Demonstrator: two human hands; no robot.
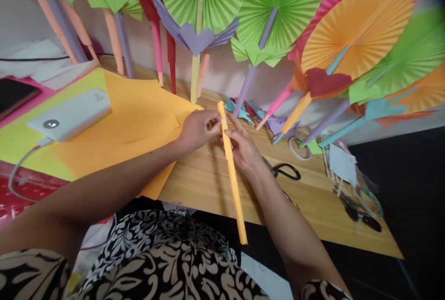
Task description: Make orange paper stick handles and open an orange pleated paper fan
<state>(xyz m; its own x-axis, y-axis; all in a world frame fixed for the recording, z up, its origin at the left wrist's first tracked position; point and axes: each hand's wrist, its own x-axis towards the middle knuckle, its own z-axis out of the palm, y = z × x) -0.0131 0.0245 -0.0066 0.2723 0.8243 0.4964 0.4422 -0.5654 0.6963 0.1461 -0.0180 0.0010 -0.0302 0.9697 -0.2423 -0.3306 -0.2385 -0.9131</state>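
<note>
Wooden tabletop (313,202) against pale wall (222,73)

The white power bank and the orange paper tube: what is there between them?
The head view shows orange paper beside the power bank, then the left hand and some bare wooden table before the tube.

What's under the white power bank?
Yellow paper and orange paper show around its edges; whatever lies directly beneath the white power bank is covered.
</note>
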